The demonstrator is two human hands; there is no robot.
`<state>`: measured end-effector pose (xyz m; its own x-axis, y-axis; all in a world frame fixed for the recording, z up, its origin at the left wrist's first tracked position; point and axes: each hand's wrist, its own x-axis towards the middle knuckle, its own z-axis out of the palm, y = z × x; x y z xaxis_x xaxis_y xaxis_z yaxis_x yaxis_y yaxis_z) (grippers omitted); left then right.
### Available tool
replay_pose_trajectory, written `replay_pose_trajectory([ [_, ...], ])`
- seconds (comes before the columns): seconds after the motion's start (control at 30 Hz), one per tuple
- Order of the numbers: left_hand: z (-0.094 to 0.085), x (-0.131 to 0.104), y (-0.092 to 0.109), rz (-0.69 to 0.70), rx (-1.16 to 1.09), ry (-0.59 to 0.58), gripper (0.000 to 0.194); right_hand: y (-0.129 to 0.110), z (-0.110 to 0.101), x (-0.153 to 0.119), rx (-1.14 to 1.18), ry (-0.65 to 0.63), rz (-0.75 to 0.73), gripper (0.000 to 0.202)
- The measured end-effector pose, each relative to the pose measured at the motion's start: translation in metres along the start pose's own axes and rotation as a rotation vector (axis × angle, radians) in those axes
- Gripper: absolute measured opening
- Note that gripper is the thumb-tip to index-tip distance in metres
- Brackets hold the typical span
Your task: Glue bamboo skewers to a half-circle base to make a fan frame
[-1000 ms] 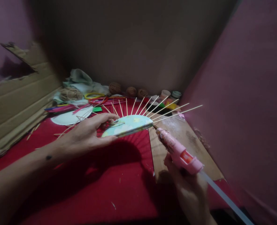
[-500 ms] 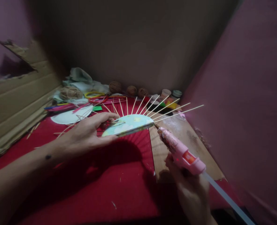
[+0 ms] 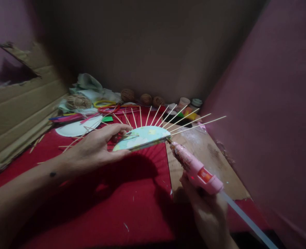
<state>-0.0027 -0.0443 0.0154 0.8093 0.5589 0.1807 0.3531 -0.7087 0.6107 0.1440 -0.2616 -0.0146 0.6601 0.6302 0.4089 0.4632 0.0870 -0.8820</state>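
A half-round piece (image 3: 145,135) covered in pale turquoise floral material is tilted above the red surface. Thin wooden sticks (image 3: 185,123) fan out from its curved edge. My left hand (image 3: 98,145) grips the piece's left end, thumb below and fingers above, with the fingertips partly hidden. My right hand (image 3: 207,207) is wrapped round the handle of a pink glue gun (image 3: 197,169), which has a long translucent glue stick (image 3: 248,218) in its back. The gun's nozzle is at the right corner of the half-round piece.
A wooden board (image 3: 210,159) lies on the red cloth (image 3: 111,207) at the right. Behind are a white disc (image 3: 79,126), twine balls (image 3: 127,94), yellow-handled scissors (image 3: 104,103) and small pots (image 3: 184,101). Cardboard (image 3: 26,103) stands at the left.
The glue gun in my right hand has moved slightly left along the right end of the half-round piece. My left hand and the piece have barely moved.
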Motion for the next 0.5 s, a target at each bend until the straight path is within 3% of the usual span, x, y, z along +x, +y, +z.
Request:
replay_pose_trajectory([
  [0.2,-0.001,-0.001,0.003,-0.006,0.011,0.005,0.055,0.007,-0.004,-0.004,0.051,-0.014,0.111,0.047],
  [0.5,-0.002,-0.002,0.006,-0.008,0.055,-0.014,0.054,0.021,-0.008,-0.009,0.021,0.005,0.133,0.044],
])
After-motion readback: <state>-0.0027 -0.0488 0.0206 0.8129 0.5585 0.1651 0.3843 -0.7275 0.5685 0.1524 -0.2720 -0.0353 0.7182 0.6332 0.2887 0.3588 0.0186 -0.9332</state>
